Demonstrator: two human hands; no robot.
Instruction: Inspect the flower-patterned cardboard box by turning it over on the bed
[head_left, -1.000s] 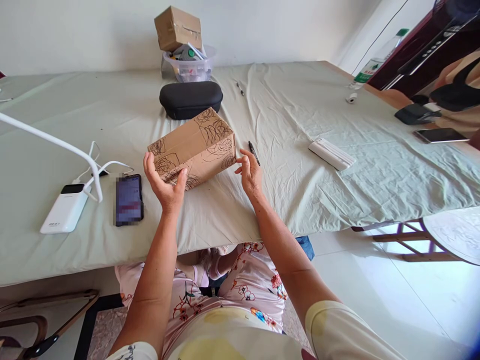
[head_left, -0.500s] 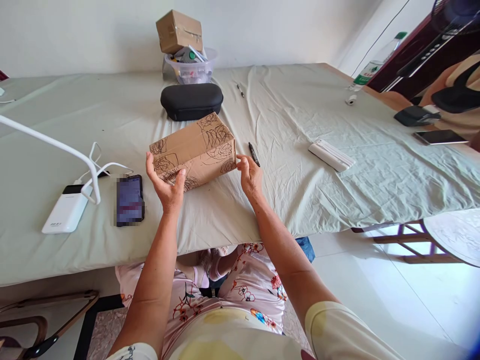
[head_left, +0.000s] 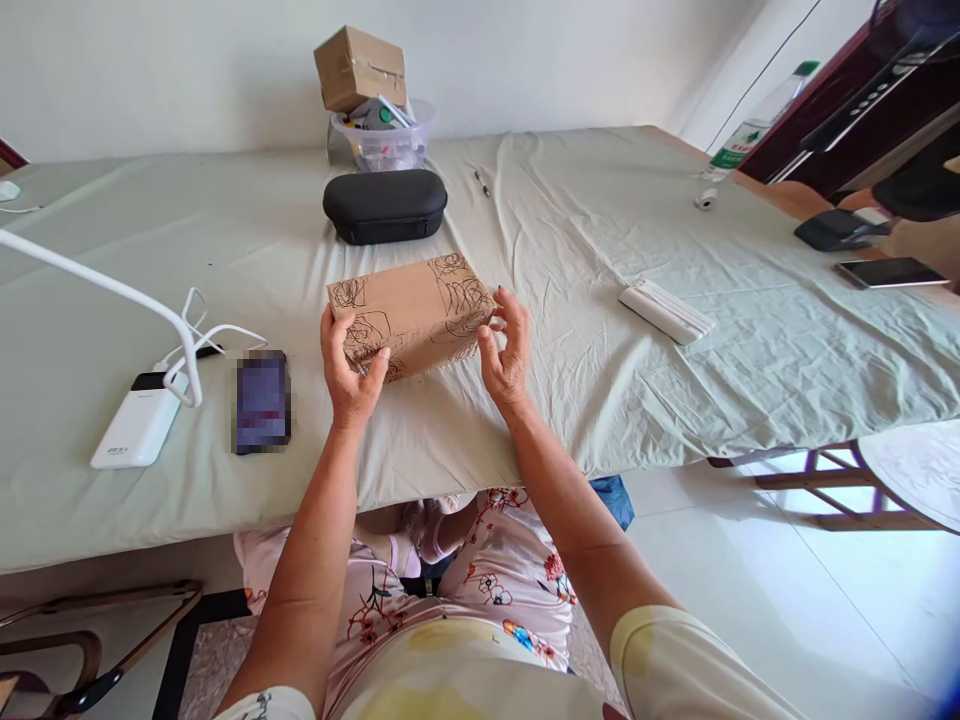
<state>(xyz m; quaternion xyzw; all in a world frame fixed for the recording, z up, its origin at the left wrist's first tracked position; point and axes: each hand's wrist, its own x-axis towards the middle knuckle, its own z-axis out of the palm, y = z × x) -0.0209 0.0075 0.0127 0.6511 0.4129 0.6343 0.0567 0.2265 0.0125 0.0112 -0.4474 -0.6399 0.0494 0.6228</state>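
A brown cardboard box [head_left: 409, 312] with black flower drawings lies on the green-grey tablecloth [head_left: 600, 260] in front of me. My left hand [head_left: 351, 368] grips its left end, thumb on the near face and fingers behind. My right hand [head_left: 505, 345] is at the box's right end, fingers spread and curled, fingertips touching or nearly touching the corner. The black marker seen earlier is hidden behind my right hand.
A black hard case [head_left: 385, 205] lies behind the box, with a plastic tub [head_left: 384, 140] and a taped box [head_left: 360, 68] farther back. A phone [head_left: 261, 401], a white power bank [head_left: 139, 431] and cables are left. A white pouch [head_left: 664, 310] lies right.
The box has been lowered from a tilted, lifted pose to lie flat on the cloth, shifted slightly right. My right hand's fingers have opened at its right end.
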